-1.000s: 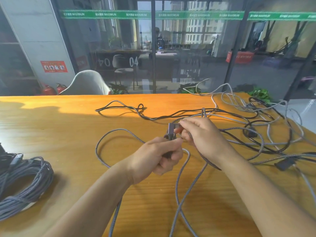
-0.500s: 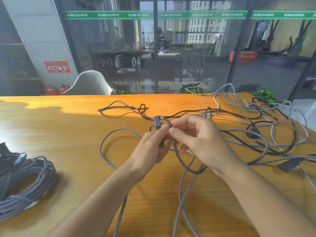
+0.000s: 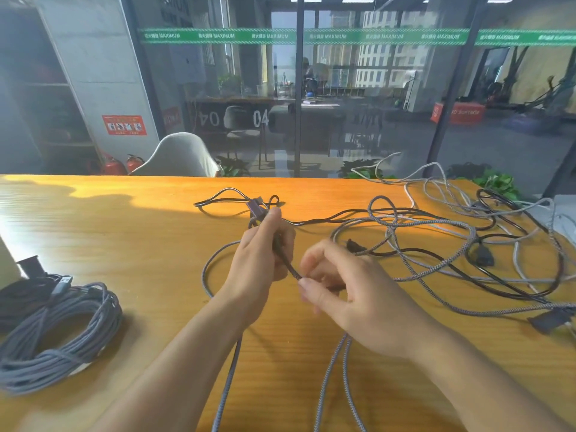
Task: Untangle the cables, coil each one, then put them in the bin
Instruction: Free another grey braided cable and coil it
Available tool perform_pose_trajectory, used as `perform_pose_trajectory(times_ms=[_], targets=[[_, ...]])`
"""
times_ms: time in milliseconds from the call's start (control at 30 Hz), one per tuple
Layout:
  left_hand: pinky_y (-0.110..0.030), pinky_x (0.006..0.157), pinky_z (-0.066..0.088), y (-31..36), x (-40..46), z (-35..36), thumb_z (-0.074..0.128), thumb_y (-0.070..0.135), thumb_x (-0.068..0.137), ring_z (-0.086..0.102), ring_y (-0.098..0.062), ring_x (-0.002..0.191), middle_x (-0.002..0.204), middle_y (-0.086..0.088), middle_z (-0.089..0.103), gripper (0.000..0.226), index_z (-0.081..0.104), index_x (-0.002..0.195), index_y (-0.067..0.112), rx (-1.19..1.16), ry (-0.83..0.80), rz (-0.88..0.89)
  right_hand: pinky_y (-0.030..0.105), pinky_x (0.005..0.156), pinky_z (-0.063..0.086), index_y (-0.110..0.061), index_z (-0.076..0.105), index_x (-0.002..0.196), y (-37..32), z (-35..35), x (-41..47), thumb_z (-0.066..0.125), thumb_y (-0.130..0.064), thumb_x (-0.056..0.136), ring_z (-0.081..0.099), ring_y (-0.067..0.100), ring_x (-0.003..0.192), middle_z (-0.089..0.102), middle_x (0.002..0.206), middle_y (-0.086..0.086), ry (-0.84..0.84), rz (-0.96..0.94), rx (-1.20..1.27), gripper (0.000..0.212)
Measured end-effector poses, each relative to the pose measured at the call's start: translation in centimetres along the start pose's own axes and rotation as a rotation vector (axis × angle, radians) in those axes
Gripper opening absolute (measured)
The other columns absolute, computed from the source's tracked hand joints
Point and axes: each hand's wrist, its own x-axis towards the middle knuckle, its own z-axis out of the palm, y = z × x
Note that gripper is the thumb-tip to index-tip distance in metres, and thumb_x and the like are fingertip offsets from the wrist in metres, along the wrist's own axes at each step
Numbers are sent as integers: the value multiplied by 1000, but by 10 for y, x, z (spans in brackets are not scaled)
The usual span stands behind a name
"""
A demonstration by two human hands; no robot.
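Note:
My left hand point(image 3: 265, 260) grips a grey braided cable point(image 3: 436, 266) just below its plug point(image 3: 256, 210), which sticks up above the thumb. My right hand point(image 3: 349, 294), blurred, pinches the same cable a short way down, close to the left hand. The cable loops left on the table and two strands run toward me between my arms. A tangle of black, grey and white cables point(image 3: 486, 232) spreads over the right of the table. A coiled grey cable point(image 3: 62, 332) lies at the left.
The wooden table point(image 3: 124, 232) ends at a glass wall behind. A dark object point(image 3: 28, 266) sits at the left edge by the coil. A loose dark connector point(image 3: 548, 319) lies at the right. A white chair point(image 3: 180, 157) stands behind the table.
My left hand has lifted the plug end up and away from me. My right hand slid down the cable toward me, drawing the stretch between the hands longer.

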Motion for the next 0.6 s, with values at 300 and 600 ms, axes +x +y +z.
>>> perform_pose_trajectory(times_ms=[300, 600], targets=[[-31, 57, 33, 9, -1, -6, 37, 45, 111, 34, -23, 55, 62, -7, 39, 45, 36, 75, 18, -251, -76, -29, 36, 93, 51, -18, 54, 122, 3, 3, 1, 45, -14, 111, 70, 13, 101, 74, 109, -12, -297, -11, 24, 14], [-24, 44, 19, 21, -8, -8, 35, 45, 110, 18, -6, 42, 52, 11, 27, 46, 35, 70, 23, -547, -503, -192, 37, 77, 50, -28, 68, 85, 31, -8, 14, 56, -71, 92, 58, 11, 80, 65, 81, -7, -212, 87, -287, 45]])
